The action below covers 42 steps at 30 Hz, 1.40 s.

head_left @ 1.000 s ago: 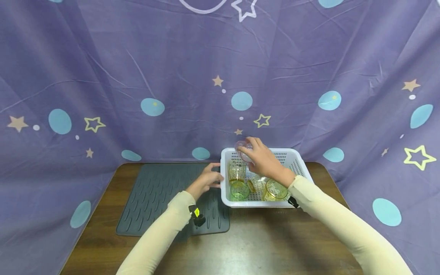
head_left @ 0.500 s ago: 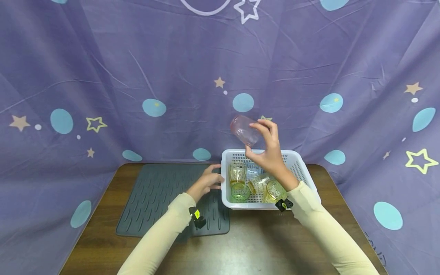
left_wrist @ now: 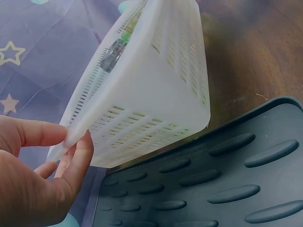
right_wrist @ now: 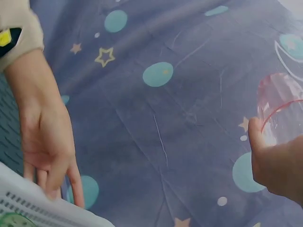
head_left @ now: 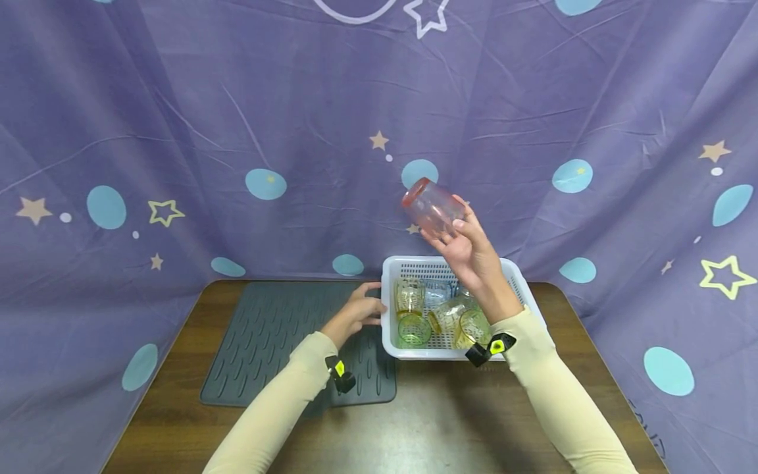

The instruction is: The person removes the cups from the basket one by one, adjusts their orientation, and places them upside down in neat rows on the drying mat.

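Observation:
A pink drinking glass [head_left: 437,209], its thick base toward the upper left, is gripped by my right hand [head_left: 474,260] above the basket. In the right wrist view the same glass [right_wrist: 279,109] shows at the right edge. My left hand [head_left: 354,312] pinches the left rim of the white plastic basket [head_left: 387,336]; the left wrist view shows thumb and fingers on either side of the rim. Inside the basket are a green glass [head_left: 414,330], a yellow glass [head_left: 472,328], a clear amber-based glass [head_left: 409,296], a bluish glass [head_left: 437,293] and a tilted glass [head_left: 448,316].
A dark grey ridged drying mat [head_left: 278,342] lies left of the basket on the brown wooden table [head_left: 426,421]. Behind the table hangs a purple curtain [head_left: 331,131] with stars and blue spots.
My right hand has lifted the pink glass up out of the basket and turned it, palm now showing. The left hand stays on the basket's rim.

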Tool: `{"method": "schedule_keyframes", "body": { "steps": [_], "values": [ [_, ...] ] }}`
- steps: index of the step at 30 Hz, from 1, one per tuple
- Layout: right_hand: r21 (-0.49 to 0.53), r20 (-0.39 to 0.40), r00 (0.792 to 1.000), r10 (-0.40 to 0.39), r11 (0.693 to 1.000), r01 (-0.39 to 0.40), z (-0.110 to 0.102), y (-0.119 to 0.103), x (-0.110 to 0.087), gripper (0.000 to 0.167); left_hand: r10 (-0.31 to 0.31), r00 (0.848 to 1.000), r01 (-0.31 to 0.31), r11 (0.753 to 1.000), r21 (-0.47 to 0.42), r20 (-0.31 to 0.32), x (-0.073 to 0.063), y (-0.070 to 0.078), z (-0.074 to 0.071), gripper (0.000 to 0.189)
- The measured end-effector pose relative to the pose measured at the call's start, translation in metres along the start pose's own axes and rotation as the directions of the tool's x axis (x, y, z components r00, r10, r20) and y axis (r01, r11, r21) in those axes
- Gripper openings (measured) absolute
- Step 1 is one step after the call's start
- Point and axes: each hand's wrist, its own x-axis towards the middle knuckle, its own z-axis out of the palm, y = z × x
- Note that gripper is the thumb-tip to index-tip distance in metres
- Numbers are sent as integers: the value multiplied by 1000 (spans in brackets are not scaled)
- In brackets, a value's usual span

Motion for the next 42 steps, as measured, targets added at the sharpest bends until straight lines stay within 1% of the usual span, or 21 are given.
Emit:
{"method": "schedule_keyframes", "body": {
  "steps": [3, 6, 9, 13, 15, 17, 20, 23, 25, 29, 32, 36, 38, 42],
  "values": [
    [124, 8, 997, 81, 989, -82, -5, -2, 0, 57, 5, 1000, -5, 1000, 9, 3, 1, 0, 0, 74],
    [180, 12, 990, 144, 973, -143, -10, -1, -1, 63, 14, 1000, -14, 999, 33, 21, 1, 1, -1, 73],
    [199, 19, 980, 196, 960, -196, -16, 2, -1, 67, 6, 999, -9, 998, 56, 49, 0, 5, -3, 74],
    [213, 0, 967, 255, 945, -249, -21, 7, -1, 69, -14, 997, 9, 998, 66, 72, -2, 15, -7, 75],
    [217, -21, 959, 281, 938, -270, -23, 9, 0, 70, -5, 998, 1, 997, 80, 60, -3, 21, -9, 75],
    [220, -33, 953, 302, 932, -288, -25, 11, 0, 70, 25, 999, -29, 994, 104, 43, -6, 29, -12, 74],
    [210, -34, 944, 328, 926, -314, -27, 12, 0, 68, 56, 998, -57, 993, 102, 16, -10, 42, -17, 74],
    [173, -24, 937, 348, 925, -339, -28, 13, -1, 68, 76, 997, -76, 996, 40, 12, -14, 56, -21, 70],
    [140, -20, 932, 363, 924, -357, -30, 12, -2, 69, 100, 995, -100, 995, -9, 11, -18, 65, -23, 67],
    [88, -9, 916, 402, 912, -400, -32, 11, -3, 69, 154, 988, -150, 982, -115, 30, -28, 82, -27, 60],
    [54, -15, 905, 426, 904, -425, -33, 10, -3, 63, 189, 977, -165, 963, -213, 95, -36, 92, -31, 58],
    [4, -29, 892, 450, 893, -451, -35, 10, -3, 56, 227, 951, -154, 937, -313, 211, -45, 102, -36, 59],
    [-16, -28, 885, 464, 885, -465, -36, 10, -2, 55, 242, 938, -153, 931, -330, 249, -49, 105, -37, 61],
    [-41, -23, 871, 491, 870, -492, -37, 10, -3, 60, 263, 923, -166, 932, -323, 282, -57, 111, -37, 63]
  ]
}}
